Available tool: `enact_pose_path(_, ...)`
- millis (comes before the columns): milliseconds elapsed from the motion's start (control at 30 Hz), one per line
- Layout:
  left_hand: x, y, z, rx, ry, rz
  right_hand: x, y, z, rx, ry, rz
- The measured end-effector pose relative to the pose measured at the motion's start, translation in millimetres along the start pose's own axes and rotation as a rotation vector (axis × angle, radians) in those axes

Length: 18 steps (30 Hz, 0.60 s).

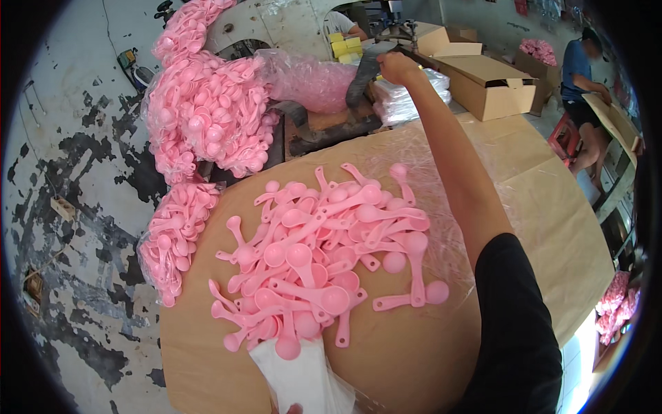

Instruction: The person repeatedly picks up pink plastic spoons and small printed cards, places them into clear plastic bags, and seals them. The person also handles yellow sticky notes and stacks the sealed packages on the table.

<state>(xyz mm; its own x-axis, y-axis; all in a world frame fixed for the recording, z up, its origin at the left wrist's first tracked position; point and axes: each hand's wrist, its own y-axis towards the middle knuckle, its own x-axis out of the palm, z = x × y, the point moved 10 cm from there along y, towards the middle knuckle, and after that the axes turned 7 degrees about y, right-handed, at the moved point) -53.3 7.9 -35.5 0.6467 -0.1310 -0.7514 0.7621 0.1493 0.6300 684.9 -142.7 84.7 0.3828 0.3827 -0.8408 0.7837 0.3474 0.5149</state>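
My right arm reaches far forward, and my right hand (398,67) is closed beside a dark grey curved machine part (367,77); what its fingers hold is hidden. At the lower edge only the tip of a digit of my left hand (295,409) shows, resting over a stack of thin white sheets or bags (296,372) with clear film at its side. The rest of that hand is out of sight. Between the hands lies a loose heap of pink measuring scoops (300,255) on a table covered in brown paper (545,207). One scoop's bowl overlaps the white stack's far end.
Large clear bags of pink scoops (207,114) stand at the far left. Behind the table are clear film (310,79), wrapped packs (420,90) and open cardboard boxes (493,86). A co-worker in a blue shirt (578,69) is at the far right; another person (341,24) is partly hidden behind the machine.
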Motion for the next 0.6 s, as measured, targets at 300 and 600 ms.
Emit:
enact_pose_path(300,-1,-41,-26,-0.036,-0.067,0.174,48,12,36,0.284,0.163,-0.015)
enact_pose_path(600,7,-27,-32,0.036,-0.174,0.057,24,-9,18,0.342,0.003,-0.061)
